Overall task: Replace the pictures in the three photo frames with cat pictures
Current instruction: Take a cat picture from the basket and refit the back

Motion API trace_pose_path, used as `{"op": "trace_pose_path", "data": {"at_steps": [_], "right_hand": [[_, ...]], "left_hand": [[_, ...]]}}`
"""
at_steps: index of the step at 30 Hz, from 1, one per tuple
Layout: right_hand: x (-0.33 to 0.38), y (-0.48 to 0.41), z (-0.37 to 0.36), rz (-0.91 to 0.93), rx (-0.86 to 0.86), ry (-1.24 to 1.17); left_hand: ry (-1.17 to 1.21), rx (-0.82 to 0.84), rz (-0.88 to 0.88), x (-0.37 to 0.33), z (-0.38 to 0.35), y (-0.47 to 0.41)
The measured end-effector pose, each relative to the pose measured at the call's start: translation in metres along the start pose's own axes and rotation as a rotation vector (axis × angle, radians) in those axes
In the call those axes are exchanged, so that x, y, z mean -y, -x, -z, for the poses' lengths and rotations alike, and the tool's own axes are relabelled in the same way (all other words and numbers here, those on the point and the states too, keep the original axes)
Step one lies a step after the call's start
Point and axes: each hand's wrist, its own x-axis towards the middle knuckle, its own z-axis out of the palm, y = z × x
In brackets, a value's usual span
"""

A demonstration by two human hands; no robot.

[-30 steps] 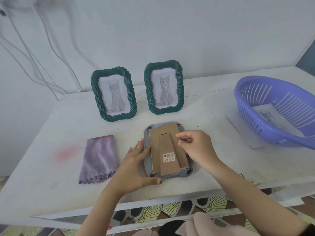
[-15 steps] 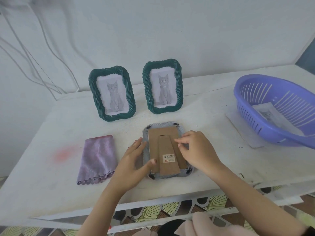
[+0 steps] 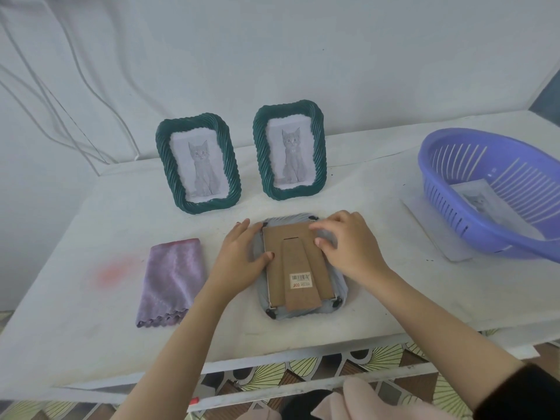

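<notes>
Third photo frame (image 3: 303, 315) lies face down on the surface (image 3: 75, 298), cardboard backing (image 3: 291, 233) up, between both hands. Left hand (image 3: 239, 259) flat, fingers (image 3: 242, 228) straight along the frame's left edge, thumb on the backing. Right hand (image 3: 348, 247) fingers (image 3: 321, 227) bent at the top-right corner, grip unclear; two cat-picture frames (image 3: 198, 162) stand beyond the fingertips.

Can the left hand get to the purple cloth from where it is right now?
Probably yes. The purple cloth lies flat just left of the left hand, with only bare tabletop between them.
</notes>
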Motion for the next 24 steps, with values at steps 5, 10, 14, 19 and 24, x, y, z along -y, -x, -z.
{"op": "trace_pose_path", "data": {"at_steps": [5, 10, 14, 19, 24], "right_hand": [[-0.005, -0.01, 0.001, -0.014, 0.17, 0.134], [-0.005, -0.012, -0.001, 0.036, 0.297, 0.31], [-0.006, -0.012, -0.001, 0.022, 0.288, 0.302], [-0.008, -0.015, 0.001, 0.009, 0.308, 0.265], [-0.008, -0.017, 0.002, -0.015, 0.326, 0.222]], "left_hand": [[-0.102, 0.138, 0.027, 0.004, 0.003, -0.007], [-0.216, 0.177, 0.018, 0.008, 0.003, -0.01], [-0.224, 0.202, 0.027, 0.006, 0.006, -0.015], [-0.13, 0.186, 0.022, 0.004, 0.01, -0.017], [-0.055, 0.195, 0.045, 0.003, 0.012, -0.018]]}}
